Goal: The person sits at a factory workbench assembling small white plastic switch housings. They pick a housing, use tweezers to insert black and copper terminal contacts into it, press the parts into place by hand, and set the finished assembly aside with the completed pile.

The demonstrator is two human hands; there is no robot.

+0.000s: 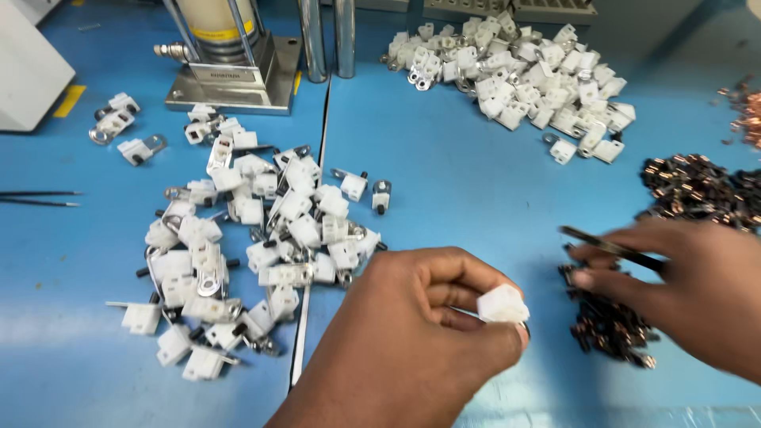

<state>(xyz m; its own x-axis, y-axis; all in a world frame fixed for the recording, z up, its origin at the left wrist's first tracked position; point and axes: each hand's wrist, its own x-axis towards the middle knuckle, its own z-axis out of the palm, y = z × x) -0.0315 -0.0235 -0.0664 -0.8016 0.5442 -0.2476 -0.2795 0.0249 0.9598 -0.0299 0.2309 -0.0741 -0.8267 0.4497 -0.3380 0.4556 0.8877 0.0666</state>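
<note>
**Left hand pinches a white block, right hand works tweezers over dark parts**

Left hand [428, 325] sits low centre, back of hand twd the camera, fingers curled in. Thumb & forefinger are closed on a small white plastic block [502, 304]; a bit of metal shows just under it. Block is held above the surface, right of the big white heap.

Right hand [690, 293] comes in from the right edge, blurred, palm down. Fingers are closed round thin dark tweezers [610, 248], tips pointing left, over a pile of small dark parts [610, 321] lying right below.

Surface [460, 182] is blue, w/ a seam running down its middle. Left of the seam: a loose heap of white blocks w/ metal lugs [246, 254]. Top right: a second white heap [515, 71]. Right edge: more dark parts [697, 186] & some copper-coloured bits [745, 111]. At the back stands a press-type fixture [226, 55] on a metal base, w/ two metal posts [326, 36] next to it. Another pair of tweezers [40, 198] lies far left.
</note>
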